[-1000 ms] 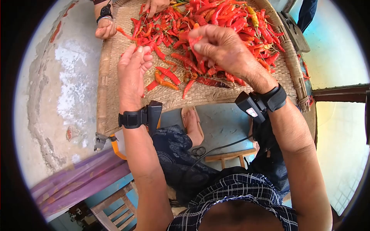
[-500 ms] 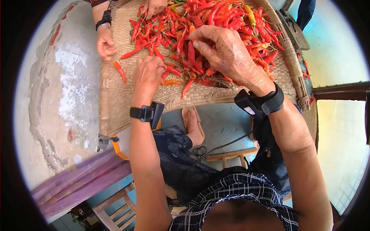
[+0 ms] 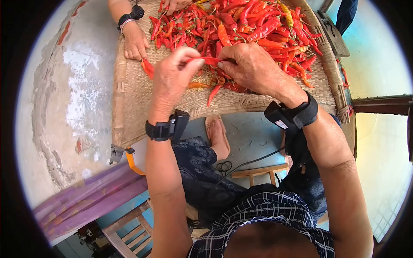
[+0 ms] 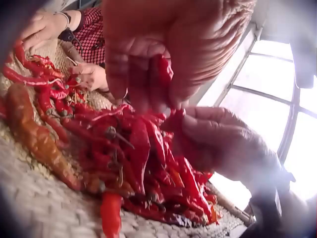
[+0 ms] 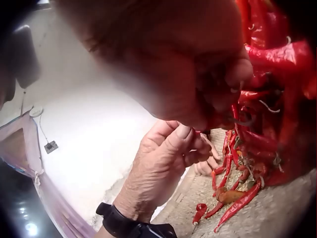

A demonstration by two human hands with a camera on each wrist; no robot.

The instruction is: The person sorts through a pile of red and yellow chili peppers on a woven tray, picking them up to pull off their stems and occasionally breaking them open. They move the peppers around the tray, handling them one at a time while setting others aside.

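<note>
A red chili [image 3: 209,60] stretches between the two hands over the woven tray. My left hand [image 3: 170,79] pinches its left end between thumb and forefinger, and a red tip [image 4: 165,70] shows inside that hand in the left wrist view. My right hand [image 3: 258,69] holds the other end with thumb and fingers. In the right wrist view, the left hand [image 5: 166,158] is close below the blurred right hand [image 5: 168,64]. Behind and under the hands lies a large heap of red chilies [image 3: 266,28]; an orange chili [image 3: 198,85] lies near the left wrist.
Across the tray [image 3: 133,103], another person's hand [image 3: 136,42] holds a red chili [image 3: 147,69]; their other hand [image 3: 175,5] touches the heap. A wall stands at the left. A wooden stool [image 3: 258,171] and a cable [image 3: 254,161] are below the tray's near edge.
My left hand has moved over to the right hand and now grips a chili with it. The other person's hand has moved right and holds a chili that was lying on the tray.
</note>
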